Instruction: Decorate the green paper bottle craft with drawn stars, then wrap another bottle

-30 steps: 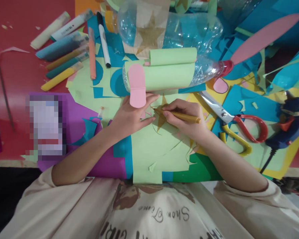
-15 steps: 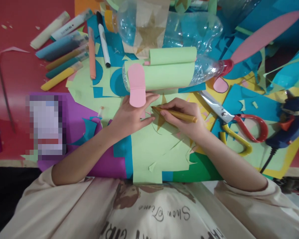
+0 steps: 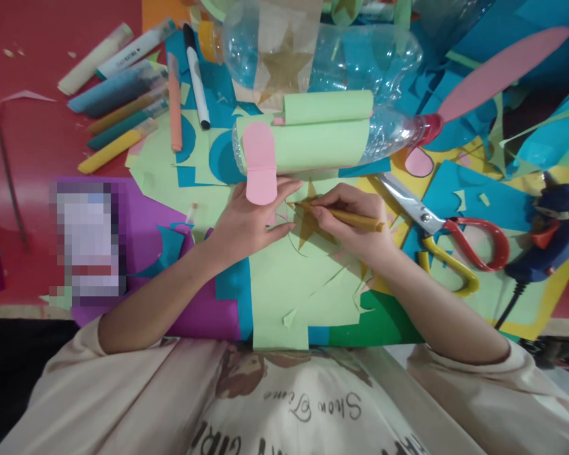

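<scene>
Star: the golden star (image 3: 305, 229) lies on the pale green paper (image 3: 303, 291), between our two hands; we tell every place from it.
Left hand: our left hand (image 3: 244, 224) rests just left of the star, with thumb and fingers spread apart.
Right hand: our right hand (image 3: 363, 240) is at the right of the star, clamped around the ochre marker (image 3: 355, 218).
Marker tip: it points to the star's left part; if it touches, we cannot tell.
Bottle: the green-wrapped bottle (image 3: 322, 146) lies beyond the star; its pink strip (image 3: 260, 183) overlaps our left hand.
Scissors: the scissors (image 3: 427, 219) lie right of the star.
</scene>
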The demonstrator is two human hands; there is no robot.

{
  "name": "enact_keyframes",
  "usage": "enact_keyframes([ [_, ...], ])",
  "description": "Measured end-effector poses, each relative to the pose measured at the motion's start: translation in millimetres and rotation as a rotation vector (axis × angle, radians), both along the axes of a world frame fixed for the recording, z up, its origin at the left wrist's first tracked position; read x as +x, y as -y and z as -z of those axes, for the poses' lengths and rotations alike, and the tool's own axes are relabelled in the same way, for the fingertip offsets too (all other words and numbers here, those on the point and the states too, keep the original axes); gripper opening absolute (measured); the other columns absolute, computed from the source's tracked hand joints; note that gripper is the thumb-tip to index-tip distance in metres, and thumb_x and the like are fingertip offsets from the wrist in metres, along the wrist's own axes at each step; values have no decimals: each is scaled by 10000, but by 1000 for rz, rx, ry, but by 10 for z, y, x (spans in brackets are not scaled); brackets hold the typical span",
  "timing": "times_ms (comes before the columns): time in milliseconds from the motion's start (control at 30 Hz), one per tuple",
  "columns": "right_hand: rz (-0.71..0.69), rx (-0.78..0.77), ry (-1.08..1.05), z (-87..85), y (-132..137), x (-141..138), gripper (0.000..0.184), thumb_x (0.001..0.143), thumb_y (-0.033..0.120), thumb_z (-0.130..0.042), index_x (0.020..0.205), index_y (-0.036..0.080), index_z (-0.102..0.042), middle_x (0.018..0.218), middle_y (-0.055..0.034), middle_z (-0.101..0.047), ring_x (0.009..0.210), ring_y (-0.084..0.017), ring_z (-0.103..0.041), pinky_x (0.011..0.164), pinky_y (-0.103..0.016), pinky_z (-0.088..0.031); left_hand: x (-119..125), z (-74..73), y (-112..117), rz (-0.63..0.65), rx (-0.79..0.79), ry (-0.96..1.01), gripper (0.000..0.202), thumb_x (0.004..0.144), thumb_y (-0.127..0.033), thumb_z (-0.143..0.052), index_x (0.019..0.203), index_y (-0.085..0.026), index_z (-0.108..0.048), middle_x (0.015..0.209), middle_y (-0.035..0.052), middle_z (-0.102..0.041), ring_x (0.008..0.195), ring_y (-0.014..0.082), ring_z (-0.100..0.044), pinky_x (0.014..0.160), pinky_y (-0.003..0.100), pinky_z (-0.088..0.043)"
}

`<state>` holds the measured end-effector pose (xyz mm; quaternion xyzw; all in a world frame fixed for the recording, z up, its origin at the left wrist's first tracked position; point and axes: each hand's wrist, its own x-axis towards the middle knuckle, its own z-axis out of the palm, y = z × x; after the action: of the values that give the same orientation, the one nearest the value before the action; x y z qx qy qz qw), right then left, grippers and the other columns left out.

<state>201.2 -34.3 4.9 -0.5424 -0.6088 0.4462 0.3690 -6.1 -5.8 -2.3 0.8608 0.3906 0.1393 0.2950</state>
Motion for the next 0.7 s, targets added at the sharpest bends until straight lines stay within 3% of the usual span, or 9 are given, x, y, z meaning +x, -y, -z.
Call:
enact_keyframes([
  [267, -56, 0, 16, -15, -21, -29, 123, 795, 288, -643, 742, 179, -627, 647, 8, -664, 557, -100, -556, 527, -232, -421, 9, -12, -7, 0, -2, -12, 496, 928, -337, -535, 1395, -194, -452, 1431, 131, -536, 1361, 292, -462, 1098, 505, -410],
  [533, -28, 8, 4, -7, -10, 5, 148, 779, 255, -612, 660, 185, -557, 581, 27, -589, 520, -83, -484, 495, -224, -380, -2, 1, 6, -9, -7, -4, 512, 914, -333, -568, 1400, -224, -447, 1439, 109, -531, 1365, 279, -458, 1111, 492, -402],
  [700, -27, -11, 7, 6, -6, 2, 145, 794, 293, -629, 708, 182, -592, 608, 25, -616, 535, -89, -513, 511, -228, -401, 4, -10, -5, -1, -2, -6, 513, 913, -315, -568, 1395, -193, -447, 1429, 127, -538, 1359, 283, -465, 1106, 488, -409],
])
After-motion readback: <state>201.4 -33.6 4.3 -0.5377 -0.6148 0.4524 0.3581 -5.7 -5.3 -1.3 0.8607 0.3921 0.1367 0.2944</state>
